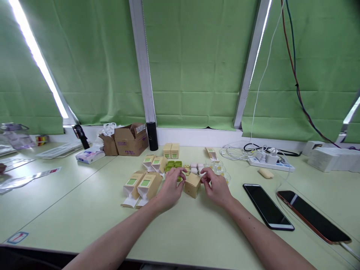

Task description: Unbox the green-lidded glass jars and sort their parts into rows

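Note:
A small closed kraft cardboard box (192, 186) stands on the table between my hands, one corner turned towards me. My left hand (172, 186) has its bent fingertips at the box's left edge. At the opposite edge, the curled fingers of my right hand (216, 186) meet the box's right side. Open-flapped boxes with green labels (149, 185) lie to the left of my left hand. Just beyond my hands are green square cups (177, 164), pale pink-white pieces (194, 167) and clear round plastic pieces (222, 170), partly hidden by the hands.
Two closed kraft boxes (171, 150) stand farther back, near a black cylinder (152, 136) and a brown carton (131, 139). On the right lie two phones (268, 206), a beige oval case (266, 173) and a power strip (271, 164) with cables. A tissue pack (90, 155) is at left.

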Demonstrator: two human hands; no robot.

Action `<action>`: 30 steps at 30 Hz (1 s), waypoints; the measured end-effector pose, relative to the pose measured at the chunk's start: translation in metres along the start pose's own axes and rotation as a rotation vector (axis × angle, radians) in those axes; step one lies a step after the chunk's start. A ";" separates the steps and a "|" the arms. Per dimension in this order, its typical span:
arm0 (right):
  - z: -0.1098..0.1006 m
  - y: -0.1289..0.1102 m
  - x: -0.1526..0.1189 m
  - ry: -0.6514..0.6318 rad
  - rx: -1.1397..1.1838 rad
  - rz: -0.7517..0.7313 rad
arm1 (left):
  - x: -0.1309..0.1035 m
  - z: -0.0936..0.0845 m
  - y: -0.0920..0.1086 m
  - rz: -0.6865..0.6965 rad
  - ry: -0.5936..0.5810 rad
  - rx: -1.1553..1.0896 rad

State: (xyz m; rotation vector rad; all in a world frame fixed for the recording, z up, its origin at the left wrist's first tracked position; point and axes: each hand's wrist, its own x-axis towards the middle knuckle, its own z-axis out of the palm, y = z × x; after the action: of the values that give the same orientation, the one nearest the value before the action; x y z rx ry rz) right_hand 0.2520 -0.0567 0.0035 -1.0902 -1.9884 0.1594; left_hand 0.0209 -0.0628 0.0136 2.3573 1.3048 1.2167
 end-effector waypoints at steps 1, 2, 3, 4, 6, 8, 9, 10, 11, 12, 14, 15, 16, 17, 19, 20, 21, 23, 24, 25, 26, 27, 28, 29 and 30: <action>0.000 0.000 0.000 0.002 0.004 0.004 | 0.000 0.000 0.001 0.003 -0.001 -0.001; 0.000 -0.001 0.000 0.005 0.007 0.005 | -0.001 -0.001 0.002 0.005 -0.003 -0.003; 0.000 -0.001 0.000 0.010 0.009 0.006 | -0.001 -0.001 0.003 0.005 -0.007 -0.005; 0.000 -0.002 0.000 0.014 0.012 0.007 | -0.002 -0.001 0.003 0.000 -0.010 -0.007; -0.001 -0.002 0.000 0.024 0.018 0.012 | -0.002 -0.002 0.005 -0.017 -0.009 -0.015; -0.001 -0.002 0.001 0.036 0.016 0.025 | -0.003 -0.004 0.006 -0.045 -0.016 -0.033; -0.001 -0.002 0.001 0.042 0.010 0.035 | -0.003 -0.005 0.007 -0.064 -0.029 -0.047; -0.001 -0.001 0.001 0.048 -0.001 0.044 | -0.003 -0.007 0.009 -0.084 -0.047 -0.062; -0.001 0.000 0.001 0.055 -0.013 0.052 | -0.003 -0.008 0.010 -0.105 -0.069 -0.075; -0.001 0.000 0.001 0.061 -0.026 0.059 | -0.003 -0.010 0.011 -0.125 -0.092 -0.084; -0.001 0.001 0.001 0.077 -0.048 0.068 | -0.003 -0.011 0.013 -0.146 -0.133 -0.087; -0.001 0.001 0.001 0.085 -0.060 0.071 | -0.003 -0.011 0.013 -0.148 -0.153 -0.081; -0.001 0.001 0.001 0.092 -0.071 0.073 | -0.003 -0.010 0.013 -0.148 -0.168 -0.073; -0.001 0.001 0.001 0.098 -0.082 0.075 | -0.003 -0.008 0.012 -0.150 -0.180 -0.063; -0.001 0.000 0.001 0.103 -0.099 0.075 | -0.003 -0.004 0.011 -0.175 -0.189 -0.050; -0.001 0.000 0.001 0.105 -0.106 0.074 | -0.003 -0.002 0.010 -0.195 -0.187 -0.046; -0.001 -0.001 0.001 0.108 -0.111 0.073 | -0.004 0.001 0.009 -0.217 -0.184 -0.044; -0.001 -0.002 0.001 0.112 -0.118 0.071 | -0.004 0.004 0.009 -0.257 -0.179 -0.042; -0.001 -0.002 0.001 0.115 -0.121 0.071 | -0.004 0.005 0.009 -0.273 -0.178 -0.041; -0.001 -0.002 0.000 0.120 -0.123 0.070 | -0.004 0.006 0.009 -0.285 -0.177 -0.039; -0.001 -0.003 0.000 0.125 -0.125 0.070 | -0.004 0.006 0.010 -0.295 -0.176 -0.037; -0.001 -0.003 0.000 0.133 -0.128 0.070 | -0.004 0.006 0.010 -0.304 -0.178 -0.034; -0.001 -0.003 0.000 0.141 -0.131 0.071 | -0.004 0.007 0.011 -0.312 -0.182 -0.031; -0.001 -0.003 0.000 0.149 -0.133 0.072 | -0.004 0.007 0.012 -0.318 -0.187 -0.028; -0.001 -0.004 0.000 0.157 -0.134 0.072 | -0.004 0.008 0.012 -0.324 -0.193 -0.024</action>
State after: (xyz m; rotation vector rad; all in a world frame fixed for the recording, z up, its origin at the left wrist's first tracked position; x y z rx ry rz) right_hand 0.2502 -0.0593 0.0060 -1.2223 -1.8413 -0.0214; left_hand 0.0330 -0.0720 0.0124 2.0797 1.5179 0.8812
